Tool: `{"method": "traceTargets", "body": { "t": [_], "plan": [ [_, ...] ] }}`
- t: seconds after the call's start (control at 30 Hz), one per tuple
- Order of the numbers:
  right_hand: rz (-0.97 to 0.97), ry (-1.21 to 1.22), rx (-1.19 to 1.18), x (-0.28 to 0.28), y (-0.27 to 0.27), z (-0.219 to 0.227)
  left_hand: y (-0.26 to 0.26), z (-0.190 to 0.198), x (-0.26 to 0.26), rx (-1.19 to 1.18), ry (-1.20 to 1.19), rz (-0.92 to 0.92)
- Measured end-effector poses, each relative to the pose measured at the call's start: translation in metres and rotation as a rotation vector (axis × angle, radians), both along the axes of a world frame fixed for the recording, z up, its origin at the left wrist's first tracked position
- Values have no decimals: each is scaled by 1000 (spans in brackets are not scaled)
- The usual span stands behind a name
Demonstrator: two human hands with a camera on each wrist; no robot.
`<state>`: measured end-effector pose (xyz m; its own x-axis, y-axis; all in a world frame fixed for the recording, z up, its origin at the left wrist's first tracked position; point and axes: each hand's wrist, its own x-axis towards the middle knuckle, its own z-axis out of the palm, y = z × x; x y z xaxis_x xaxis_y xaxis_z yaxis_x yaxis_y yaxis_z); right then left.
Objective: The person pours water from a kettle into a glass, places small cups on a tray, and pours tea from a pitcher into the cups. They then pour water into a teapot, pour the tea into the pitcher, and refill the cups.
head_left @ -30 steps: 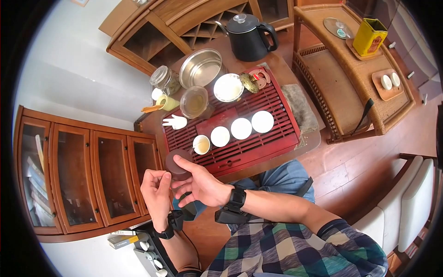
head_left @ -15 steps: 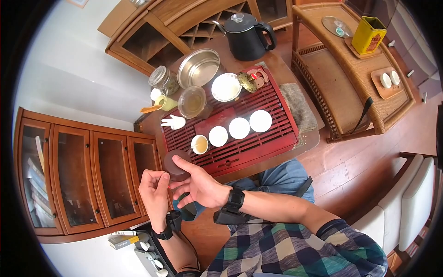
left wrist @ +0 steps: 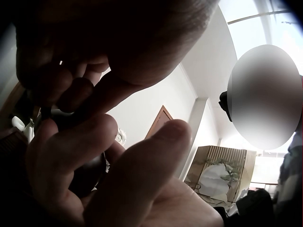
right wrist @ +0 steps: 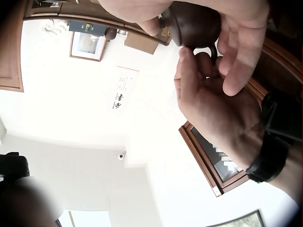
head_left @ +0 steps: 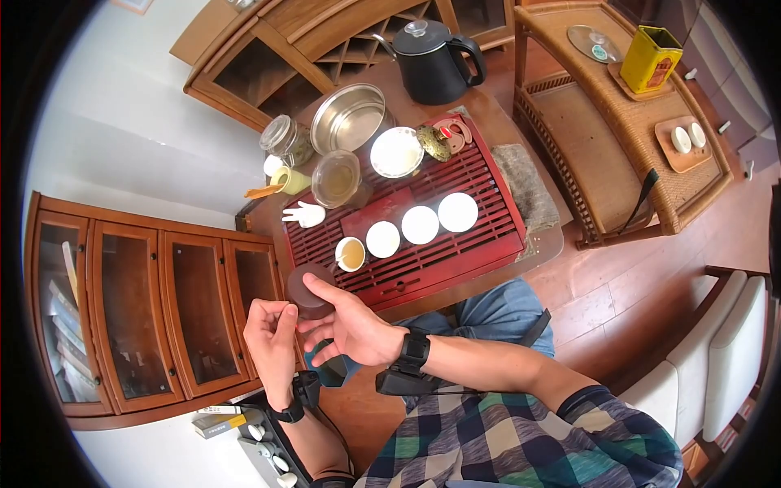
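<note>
A dark brown teapot [head_left: 309,290] is held over the near left edge of the red slatted tea tray [head_left: 488,252]. My left hand [head_left: 272,342] grips its handle, with thumb and fingers closed around it in the right wrist view. On the pot's top lies the thumb of my right hand [head_left: 362,325], whose other fingers spread below. The spout tilts down at the rim of the leftmost white cup [head_left: 350,254], where a thin stream runs into amber tea. Three more white cups [head_left: 383,239] continue the row to the right.
Behind the cups stand a clear pitcher [head_left: 336,183], a white bowl [head_left: 396,153] and a white hand-shaped figure [head_left: 303,215]. Further back are a steel basin [head_left: 350,122], a lidded glass jar [head_left: 285,140] and a black kettle [head_left: 439,65]. A rattan cart [head_left: 602,138] is at right.
The amber tea in the leftmost cup shows more fully than a second ago. Both hands keep nearly the same hold on the teapot, while the whole view shifts slightly.
</note>
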<state>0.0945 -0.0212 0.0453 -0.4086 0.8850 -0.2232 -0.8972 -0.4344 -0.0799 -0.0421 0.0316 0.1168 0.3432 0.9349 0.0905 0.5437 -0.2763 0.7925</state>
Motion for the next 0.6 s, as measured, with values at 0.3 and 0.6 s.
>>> {"method": "traceTargets", "body": {
  "t": [0.3,0.6],
  "plan": [
    [11,-4,3,1,0,0,0,1,1,-4,0,5],
    [8,0,-2,0,2,-1,0,1,1,10,-3,0]
  ]
}}
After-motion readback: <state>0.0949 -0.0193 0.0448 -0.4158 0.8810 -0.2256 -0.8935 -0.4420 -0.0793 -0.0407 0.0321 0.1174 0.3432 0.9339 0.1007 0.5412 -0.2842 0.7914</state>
